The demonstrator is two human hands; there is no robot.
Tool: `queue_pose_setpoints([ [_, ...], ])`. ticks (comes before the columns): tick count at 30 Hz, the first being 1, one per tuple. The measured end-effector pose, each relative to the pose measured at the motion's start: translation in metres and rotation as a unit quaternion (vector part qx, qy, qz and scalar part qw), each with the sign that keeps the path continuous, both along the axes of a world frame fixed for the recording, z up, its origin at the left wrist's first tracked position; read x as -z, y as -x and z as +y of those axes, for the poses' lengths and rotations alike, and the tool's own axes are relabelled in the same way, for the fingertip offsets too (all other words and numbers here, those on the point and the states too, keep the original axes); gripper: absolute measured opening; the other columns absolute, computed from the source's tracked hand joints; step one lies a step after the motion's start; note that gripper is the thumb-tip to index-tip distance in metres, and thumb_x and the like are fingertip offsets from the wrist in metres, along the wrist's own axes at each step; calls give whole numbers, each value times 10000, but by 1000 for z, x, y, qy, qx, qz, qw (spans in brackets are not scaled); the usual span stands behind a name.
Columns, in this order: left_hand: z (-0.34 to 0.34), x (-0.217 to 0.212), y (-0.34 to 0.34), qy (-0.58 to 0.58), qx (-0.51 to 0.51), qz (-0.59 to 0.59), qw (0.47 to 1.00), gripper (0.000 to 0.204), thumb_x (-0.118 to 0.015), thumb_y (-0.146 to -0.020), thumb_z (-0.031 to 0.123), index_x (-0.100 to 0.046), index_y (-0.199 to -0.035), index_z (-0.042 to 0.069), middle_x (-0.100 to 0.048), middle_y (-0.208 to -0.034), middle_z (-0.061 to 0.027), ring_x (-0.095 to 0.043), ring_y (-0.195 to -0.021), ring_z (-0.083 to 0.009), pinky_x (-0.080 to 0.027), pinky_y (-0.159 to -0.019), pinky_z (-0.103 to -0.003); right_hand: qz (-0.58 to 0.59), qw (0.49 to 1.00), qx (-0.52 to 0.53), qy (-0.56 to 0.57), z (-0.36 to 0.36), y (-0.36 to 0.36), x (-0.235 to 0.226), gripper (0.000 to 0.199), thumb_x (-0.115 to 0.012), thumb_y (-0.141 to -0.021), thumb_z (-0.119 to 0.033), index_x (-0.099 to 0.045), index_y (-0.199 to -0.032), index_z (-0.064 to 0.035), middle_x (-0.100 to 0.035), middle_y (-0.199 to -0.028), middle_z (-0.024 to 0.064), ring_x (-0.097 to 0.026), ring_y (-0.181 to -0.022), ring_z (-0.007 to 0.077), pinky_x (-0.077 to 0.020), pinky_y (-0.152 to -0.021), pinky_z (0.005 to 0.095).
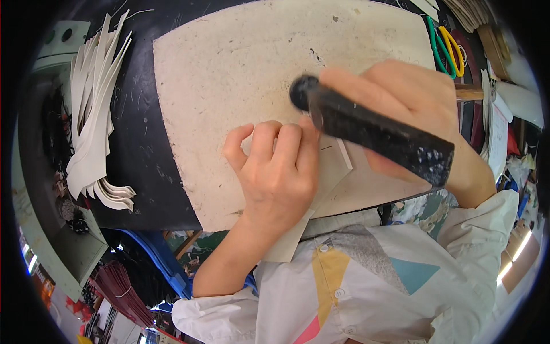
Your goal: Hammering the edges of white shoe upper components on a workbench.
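A pale, leather-like piece (335, 170) lies on the big beige board (240, 63), one end hanging over the near edge toward my shirt. My left hand (278, 172) bears down on its left side, fingers bent and thumb-side tips pressed together at its far end. In my right hand (407, 103) is a black hammer (378, 129), fingers wrapped around it. Its rounded end is just above and beside my left fingertips. Motion blurs the hammer and right hand, and the hammer hides part of the piece. A narrow folded strip shows along the piece's right edge.
On the black table (143, 143), left of the board, lies a stack of pale cut strips (94, 126). Green-and-yellow-handled scissors (452, 51) rest at the far right. A metal tray (51, 229) stands at the left, with a blue stool (154, 252) below.
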State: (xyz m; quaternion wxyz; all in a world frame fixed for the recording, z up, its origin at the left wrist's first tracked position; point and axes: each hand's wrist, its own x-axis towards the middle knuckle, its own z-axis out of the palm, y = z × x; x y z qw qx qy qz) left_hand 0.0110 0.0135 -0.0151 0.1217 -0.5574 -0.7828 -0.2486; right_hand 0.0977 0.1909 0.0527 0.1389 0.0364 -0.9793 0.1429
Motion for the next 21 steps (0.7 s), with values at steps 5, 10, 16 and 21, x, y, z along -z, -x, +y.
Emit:
queue_pose_setpoints([
  [5,-8,-9,10,23,15,-8,1000,194,-816,-773,145,-733,-939,88,-597,-800,16,-598,-808,-186,-341,-900,-427,-27,1000,3,9,2,-2,6,423,-760,-678,-105,-688,-1089,-32,-535,-676,52,-549,-559,237,-429,-496,360],
  [10,-7,-3,-5,14,8,-34,999,196,-793,-776,170,-723,-923,61,-516,-775,16,-565,-773,-157,-347,-904,-427,13,1000,15,-2,-6,2,6,376,-752,-687,-89,-701,-1059,-80,-501,-656,43,-546,-555,238,-422,-489,368],
  [16,-15,-15,-1,37,12,-33,999,203,-773,-783,134,-726,-952,32,-528,-793,0,-573,-791,-163,-362,-894,-419,-11,1000,10,6,-4,-6,8,379,-756,-690,-95,-698,-1061,-51,-515,-663,48,-547,-555,239,-429,-493,364],
  [21,-18,-11,-13,61,29,-2,998,238,-779,-787,180,-729,-966,32,-561,-833,-4,-585,-825,-175,-367,-888,-425,7,999,28,26,-14,-10,6,442,-729,-659,0,-710,-1091,-89,-504,-655,34,-551,-554,229,-428,-482,360],
])
